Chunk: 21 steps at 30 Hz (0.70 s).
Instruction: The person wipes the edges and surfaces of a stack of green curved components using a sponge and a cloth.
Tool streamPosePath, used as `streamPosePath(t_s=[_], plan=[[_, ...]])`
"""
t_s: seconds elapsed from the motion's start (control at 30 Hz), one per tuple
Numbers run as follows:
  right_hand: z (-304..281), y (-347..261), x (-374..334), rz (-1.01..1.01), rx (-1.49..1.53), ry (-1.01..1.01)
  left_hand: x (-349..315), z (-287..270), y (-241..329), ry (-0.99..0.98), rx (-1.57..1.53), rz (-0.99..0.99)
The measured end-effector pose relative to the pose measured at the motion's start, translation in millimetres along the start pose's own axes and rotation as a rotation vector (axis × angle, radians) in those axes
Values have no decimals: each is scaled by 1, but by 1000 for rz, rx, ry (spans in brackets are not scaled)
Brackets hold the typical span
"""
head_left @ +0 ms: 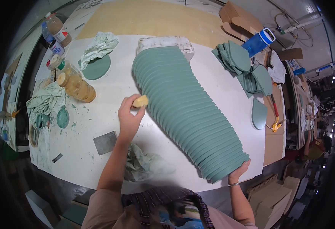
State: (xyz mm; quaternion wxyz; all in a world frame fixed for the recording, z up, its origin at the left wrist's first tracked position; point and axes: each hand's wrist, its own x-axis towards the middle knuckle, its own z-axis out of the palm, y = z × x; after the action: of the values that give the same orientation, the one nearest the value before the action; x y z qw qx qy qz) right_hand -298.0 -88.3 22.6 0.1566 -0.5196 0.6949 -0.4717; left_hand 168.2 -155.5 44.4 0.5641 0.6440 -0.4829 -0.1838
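no words we can read in full, 1 red-and-white label (63, 36) on a clear bottle (54, 25), 1 pale label (56, 48) on a bluish bottle (46, 33), both too small for us, shirt lettering (166, 226) cut off at lower edge

Slab row (186, 110) on table (223, 86), bottles (78, 88) left, jug (256, 43) right, block (163, 41) behind row

Matt green sheets (186, 110), crumpled cloth (100, 46), glossy plastic bottle (256, 44)

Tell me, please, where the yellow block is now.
In the head view, the yellow block is in the person's left hand, beside the left edge of the green stack.
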Motion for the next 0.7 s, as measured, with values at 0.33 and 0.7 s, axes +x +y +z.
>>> streamPosePath(t_s=[0.33,0.7], plan=[[0,1,0,-22,59,6,45,-15,13,8,129,82],[-2,-12,0,17,36,1,181,96,64,-358,405,433]])
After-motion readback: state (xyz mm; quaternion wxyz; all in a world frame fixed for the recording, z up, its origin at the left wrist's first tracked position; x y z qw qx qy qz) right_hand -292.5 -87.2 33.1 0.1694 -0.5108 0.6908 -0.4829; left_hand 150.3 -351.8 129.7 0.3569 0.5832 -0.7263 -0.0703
